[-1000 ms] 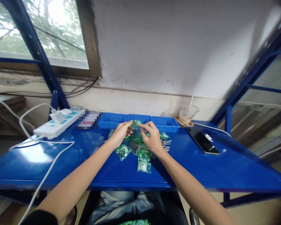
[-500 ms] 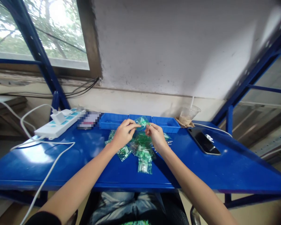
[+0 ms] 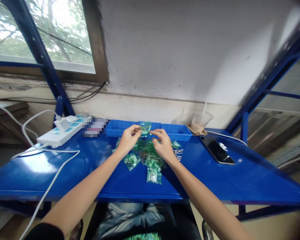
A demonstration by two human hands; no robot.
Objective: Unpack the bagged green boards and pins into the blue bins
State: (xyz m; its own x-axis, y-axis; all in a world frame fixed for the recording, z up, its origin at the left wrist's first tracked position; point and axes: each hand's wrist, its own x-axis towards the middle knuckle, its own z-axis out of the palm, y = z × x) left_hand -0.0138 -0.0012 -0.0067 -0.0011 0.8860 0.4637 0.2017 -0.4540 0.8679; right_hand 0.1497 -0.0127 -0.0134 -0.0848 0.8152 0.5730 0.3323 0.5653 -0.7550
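My left hand (image 3: 129, 139) pinches the left edge of a small clear plastic bag (image 3: 145, 128) with green pieces inside, held up in front of the blue trays. My right hand (image 3: 163, 142) is at the bag's right side. Its index fingertip reaches the bag's edge, while the thumb stands apart from that finger, so it does not grip the bag. Below both hands lies a pile of similar green-filled bags (image 3: 151, 158). One bag (image 3: 154, 176) lies closest to the table's front edge, and another (image 3: 131, 161) lies under my left wrist.
Three joined blue trays (image 3: 177, 132) stand along the wall on the blue table (image 3: 90, 180). Several thin metal pieces (image 3: 178, 153) lie right of the pile. Farther right are a black phone (image 3: 217, 151) and a plastic cup (image 3: 201, 121). A power strip (image 3: 62, 131) with white cables occupies the left.
The bag has moved slightly left and is now more upright in my left hand. My right hand's fingers have opened, with the thumb now away from the index finger.
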